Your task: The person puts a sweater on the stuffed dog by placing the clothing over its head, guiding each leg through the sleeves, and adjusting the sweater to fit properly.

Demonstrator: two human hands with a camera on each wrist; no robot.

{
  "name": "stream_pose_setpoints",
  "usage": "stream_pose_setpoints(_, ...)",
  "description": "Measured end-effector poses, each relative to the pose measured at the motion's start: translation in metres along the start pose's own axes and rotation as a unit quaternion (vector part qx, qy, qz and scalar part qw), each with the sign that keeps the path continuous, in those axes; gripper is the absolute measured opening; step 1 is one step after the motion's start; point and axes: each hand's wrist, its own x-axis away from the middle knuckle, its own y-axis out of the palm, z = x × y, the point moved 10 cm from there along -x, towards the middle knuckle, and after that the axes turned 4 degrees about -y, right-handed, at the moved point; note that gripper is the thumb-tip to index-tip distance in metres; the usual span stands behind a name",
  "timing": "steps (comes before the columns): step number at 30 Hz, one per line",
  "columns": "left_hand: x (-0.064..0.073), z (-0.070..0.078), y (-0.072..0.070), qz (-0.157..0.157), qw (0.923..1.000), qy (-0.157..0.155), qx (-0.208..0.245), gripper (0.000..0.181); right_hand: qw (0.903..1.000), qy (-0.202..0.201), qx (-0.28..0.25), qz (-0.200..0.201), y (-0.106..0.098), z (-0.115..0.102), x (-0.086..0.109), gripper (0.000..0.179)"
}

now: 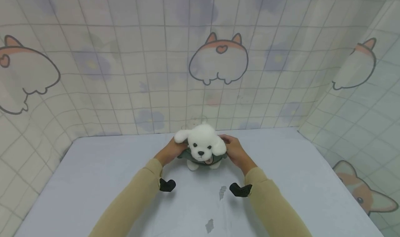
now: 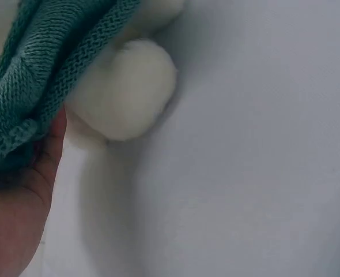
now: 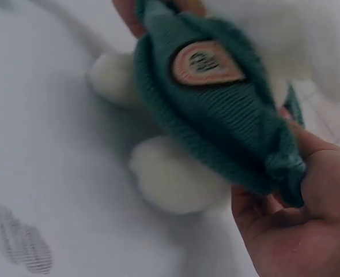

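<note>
A white plush dog (image 1: 202,134) with floppy ears faces me near the back of the table. It wears a green knitted sweater (image 3: 222,118) with an orange-edged patch (image 3: 206,62) on the front. At the dog's left side in the head view, my left hand (image 1: 171,151) grips the sweater's edge; the left wrist view shows the knit bunched over the palm. On the opposite side my right hand (image 1: 236,152) holds the other end of the sweater, its fingers curled around the knit. The round white feet (image 3: 178,176) stick out below the hem. Some fingertips are hidden behind the knit.
The pale table (image 1: 103,181) runs back to a checked cloth wall (image 1: 125,63) with printed corgis. Similar cloth hangs at both sides. Two grey marks (image 1: 209,226) show on the tabletop towards me. A black strap piece (image 1: 240,190) juts from each sleeve.
</note>
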Motion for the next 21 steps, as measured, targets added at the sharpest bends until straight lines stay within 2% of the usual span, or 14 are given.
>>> stream_pose_setpoints(4,0.001,-0.013,-0.001,0.013,0.9990,-0.026,0.034,0.044,1.0000,-0.005,-0.006,0.006,0.002,0.007,0.002,0.040)
stream_pose_setpoints(6,0.002,-0.016,-0.001,0.011,0.9976,-0.028,0.061,0.046,0.9999,-0.009,-0.009,0.004,0.005,0.007,0.003,0.040)
stream_pose_setpoints(9,0.005,-0.015,0.000,-0.004,0.9932,-0.026,0.113,0.047,0.9998,-0.012,-0.016,0.001,0.005,0.000,0.007,0.039)
stream_pose_setpoints(13,0.011,-0.009,-0.001,-0.021,0.9867,-0.020,0.160,0.050,0.9998,-0.005,-0.012,0.014,-0.001,-0.008,0.009,0.050)
stream_pose_setpoints(16,0.015,-0.005,-0.002,-0.022,0.9855,-0.018,0.167,0.052,0.9988,-0.010,0.031,0.037,-0.007,-0.017,0.009,0.057)
stream_pose_setpoints(21,0.020,-0.005,-0.002,-0.019,0.9882,-0.024,0.150,0.060,0.9897,-0.049,0.116,0.068,-0.010,-0.046,0.011,0.053)
